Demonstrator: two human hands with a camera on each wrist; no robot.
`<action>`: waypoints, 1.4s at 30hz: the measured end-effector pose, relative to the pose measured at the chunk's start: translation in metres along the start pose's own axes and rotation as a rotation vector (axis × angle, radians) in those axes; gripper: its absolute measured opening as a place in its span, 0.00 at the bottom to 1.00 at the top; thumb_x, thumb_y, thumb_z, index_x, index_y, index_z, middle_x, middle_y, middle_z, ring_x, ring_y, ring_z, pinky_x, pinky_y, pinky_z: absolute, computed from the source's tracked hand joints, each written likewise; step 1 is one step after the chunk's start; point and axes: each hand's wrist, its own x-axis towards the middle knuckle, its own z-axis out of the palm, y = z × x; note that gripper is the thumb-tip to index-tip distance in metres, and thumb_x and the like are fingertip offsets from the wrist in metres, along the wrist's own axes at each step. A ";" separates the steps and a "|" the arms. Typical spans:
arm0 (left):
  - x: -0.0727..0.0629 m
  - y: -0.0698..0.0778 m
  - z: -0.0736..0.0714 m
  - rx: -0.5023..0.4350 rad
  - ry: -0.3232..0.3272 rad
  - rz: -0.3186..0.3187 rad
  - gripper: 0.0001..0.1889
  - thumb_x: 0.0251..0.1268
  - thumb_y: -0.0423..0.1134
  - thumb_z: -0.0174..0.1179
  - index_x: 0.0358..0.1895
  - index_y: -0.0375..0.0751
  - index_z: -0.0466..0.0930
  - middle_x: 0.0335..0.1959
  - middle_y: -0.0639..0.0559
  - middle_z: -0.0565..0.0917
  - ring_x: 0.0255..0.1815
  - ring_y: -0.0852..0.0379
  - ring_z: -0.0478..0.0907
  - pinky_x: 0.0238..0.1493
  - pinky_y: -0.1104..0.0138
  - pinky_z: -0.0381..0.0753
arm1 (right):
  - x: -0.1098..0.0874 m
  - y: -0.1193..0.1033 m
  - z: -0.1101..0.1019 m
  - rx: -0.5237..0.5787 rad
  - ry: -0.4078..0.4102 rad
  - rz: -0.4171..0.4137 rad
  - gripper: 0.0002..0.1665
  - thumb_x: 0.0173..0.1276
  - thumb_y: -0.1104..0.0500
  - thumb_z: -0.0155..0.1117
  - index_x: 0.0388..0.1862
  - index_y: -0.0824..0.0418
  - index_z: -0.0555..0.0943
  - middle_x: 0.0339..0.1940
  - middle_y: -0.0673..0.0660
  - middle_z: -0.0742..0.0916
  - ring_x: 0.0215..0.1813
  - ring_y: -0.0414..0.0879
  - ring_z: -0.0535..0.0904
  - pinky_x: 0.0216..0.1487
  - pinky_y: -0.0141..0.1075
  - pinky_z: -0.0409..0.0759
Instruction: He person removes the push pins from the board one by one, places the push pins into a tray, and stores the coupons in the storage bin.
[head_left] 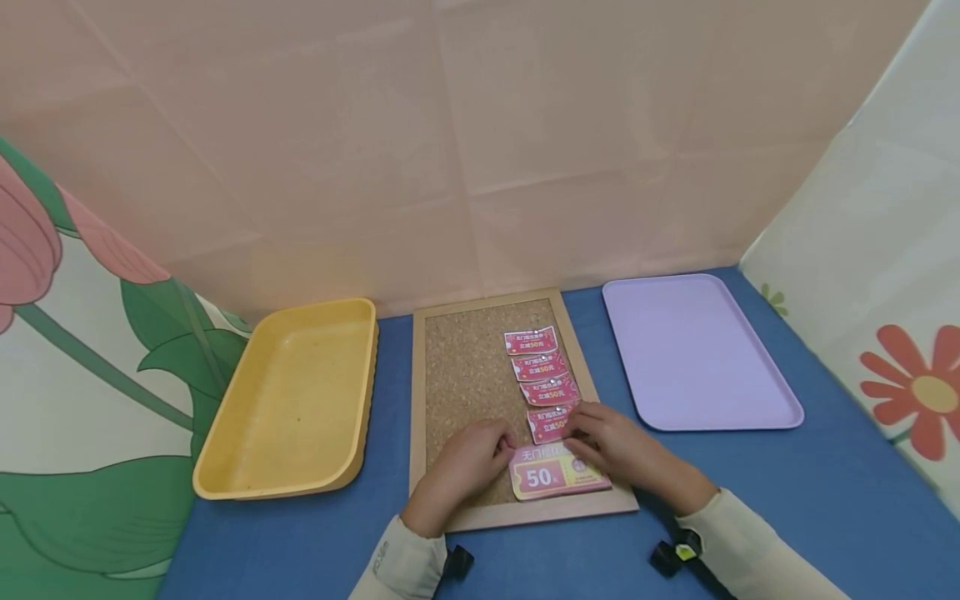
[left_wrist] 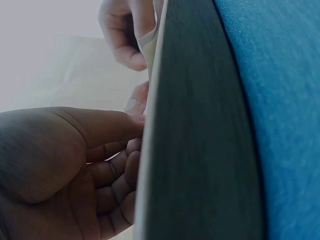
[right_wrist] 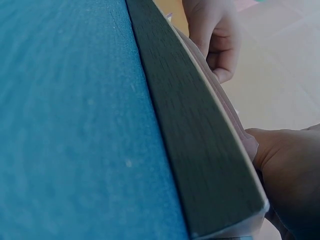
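A pink-and-yellow coupon [head_left: 542,478] marked 50 lies at the lower end of a wood-framed cork board [head_left: 465,358]. At the coupon's upper left corner, my left hand [head_left: 467,465] pinches the edge between thumb and fingers. My right hand [head_left: 626,446] grips its upper right side, the thumb over the print and the forefinger by the lowest red coupon [head_left: 546,425]. Above, several small red coupons [head_left: 537,367] overlap in a slanting column, each with a small shiny pin near its top. In the right wrist view the paper's edge [right_wrist: 250,145] stands off the board, and my right fingertips are hidden.
A deep yellow tray [head_left: 288,400] stands left of the board, and a flat lilac tray [head_left: 701,354] lies to the right. Blue cloth [head_left: 540,562] covers the table. A beige sheet hangs behind, with flower-printed sheets at both sides.
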 end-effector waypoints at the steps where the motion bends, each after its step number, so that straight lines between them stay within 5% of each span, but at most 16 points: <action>1: 0.000 0.000 0.000 0.000 0.000 0.000 0.02 0.68 0.42 0.61 0.36 0.51 0.81 0.26 0.63 0.74 0.27 0.65 0.70 0.28 0.70 0.71 | 0.000 0.000 0.000 -0.002 0.004 -0.001 0.06 0.66 0.56 0.68 0.41 0.51 0.82 0.40 0.43 0.80 0.43 0.34 0.75 0.45 0.37 0.80; 42: 0.000 0.000 0.000 -0.009 0.011 0.007 0.02 0.67 0.42 0.62 0.35 0.52 0.81 0.25 0.64 0.74 0.26 0.65 0.70 0.28 0.71 0.70 | 0.000 0.002 0.001 -0.001 -0.007 0.004 0.05 0.68 0.55 0.66 0.42 0.49 0.82 0.41 0.41 0.79 0.43 0.33 0.74 0.45 0.36 0.79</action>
